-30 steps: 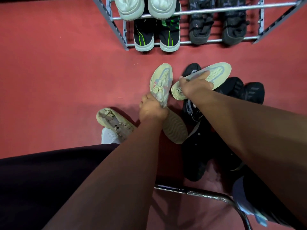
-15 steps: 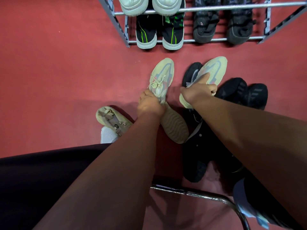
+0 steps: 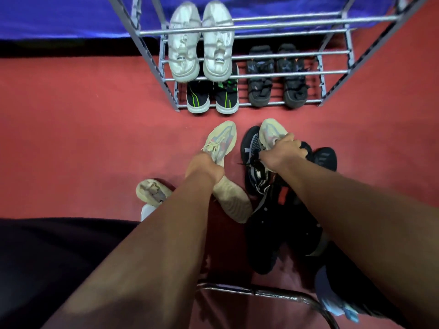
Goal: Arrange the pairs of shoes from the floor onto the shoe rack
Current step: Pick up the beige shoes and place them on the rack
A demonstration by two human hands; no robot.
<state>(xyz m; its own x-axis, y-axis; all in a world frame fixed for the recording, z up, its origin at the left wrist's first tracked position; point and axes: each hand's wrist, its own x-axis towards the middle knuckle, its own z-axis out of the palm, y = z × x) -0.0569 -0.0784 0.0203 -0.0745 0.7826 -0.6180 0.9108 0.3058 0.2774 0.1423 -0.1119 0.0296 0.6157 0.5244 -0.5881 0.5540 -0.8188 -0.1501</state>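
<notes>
A seated person reaches down, left hand (image 3: 204, 167) gripping one cream sneaker (image 3: 219, 143), right hand (image 3: 282, 151) closed around its mate (image 3: 269, 132), both lifted toes-forward, seemingly to carry as a pair toward the metal shoe rack (image 3: 261, 26) beyond.

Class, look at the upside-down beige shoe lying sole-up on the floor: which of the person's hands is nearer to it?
Left. The left hand sits right at the sole-up beige shoe's upper end, gripping another beige sneaker. The right hand is farther off to the right, over black shoes.
</notes>
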